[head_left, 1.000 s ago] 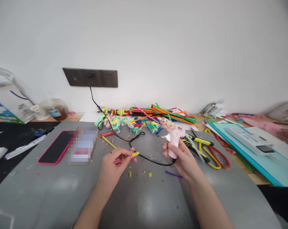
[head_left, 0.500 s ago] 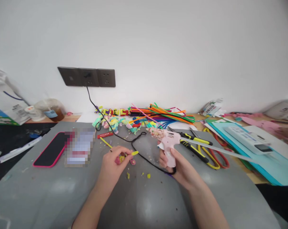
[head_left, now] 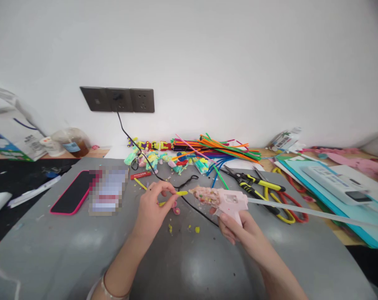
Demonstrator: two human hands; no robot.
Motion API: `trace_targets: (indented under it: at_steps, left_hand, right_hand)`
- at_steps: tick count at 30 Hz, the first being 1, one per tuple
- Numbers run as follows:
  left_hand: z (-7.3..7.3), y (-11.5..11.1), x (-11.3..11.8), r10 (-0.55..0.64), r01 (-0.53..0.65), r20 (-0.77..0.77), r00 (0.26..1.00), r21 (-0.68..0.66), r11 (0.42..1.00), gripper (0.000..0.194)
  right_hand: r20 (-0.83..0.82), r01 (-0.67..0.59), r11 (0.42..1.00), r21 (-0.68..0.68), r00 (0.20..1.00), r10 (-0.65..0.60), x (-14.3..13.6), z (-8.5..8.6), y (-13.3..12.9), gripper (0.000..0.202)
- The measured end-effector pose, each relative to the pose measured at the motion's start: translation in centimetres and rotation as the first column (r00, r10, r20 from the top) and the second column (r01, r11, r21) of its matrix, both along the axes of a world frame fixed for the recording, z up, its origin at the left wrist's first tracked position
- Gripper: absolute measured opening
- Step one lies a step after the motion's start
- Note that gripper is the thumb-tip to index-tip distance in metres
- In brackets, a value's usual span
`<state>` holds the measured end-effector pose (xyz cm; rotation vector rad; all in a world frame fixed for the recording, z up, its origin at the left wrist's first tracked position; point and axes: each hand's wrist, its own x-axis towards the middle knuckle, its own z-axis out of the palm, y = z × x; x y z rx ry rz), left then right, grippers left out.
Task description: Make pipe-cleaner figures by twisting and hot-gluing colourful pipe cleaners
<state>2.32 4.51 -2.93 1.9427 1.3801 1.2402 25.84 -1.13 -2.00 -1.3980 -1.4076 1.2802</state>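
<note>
Head view. Pink glue gun was held above the middle of the desk's grey mat, its handle gripped by the closed fingers of the right hand. 1 long translucent glue stick was seen protruding from its rear, directed toward the desk's right edge. 1 small yellow piece was pinched between thumb and finger of the left hand, its free end held at the nozzle; whether contact was made could not be told. Black cord was strung across the mat. Pipe cleaners were heaped along the back edge; pliers were laid near the back right corner, 1 pink-cased phone near the left edge.
</note>
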Motion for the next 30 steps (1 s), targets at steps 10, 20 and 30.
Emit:
trace_targets:
  at_steps: [10,20,30]
  left_hand:
    - [0.7,-0.4,0.0,0.018,-0.019,0.006,1.0,0.167,0.986,0.012]
    - [0.9,-0.4,-0.1,0.0,-0.003,0.007,1.0,0.312,0.95,0.013]
    - [0.5,-0.8,-0.7,0.02,-0.042,0.132,0.991,0.169,0.985,0.01]
  right_hand:
    - [0.058,-0.046,0.998,-0.04,0.997,0.048,-1.1,1.1,0.0,0.069]
    - [0.187,0.005,0.999,0.042,0.982,-0.013,-1.0,1.4,-0.7,0.054]
    - [0.015,0.249,0.96,0.128,0.967,-0.253,-1.0,-0.1,-1.4,0.046]
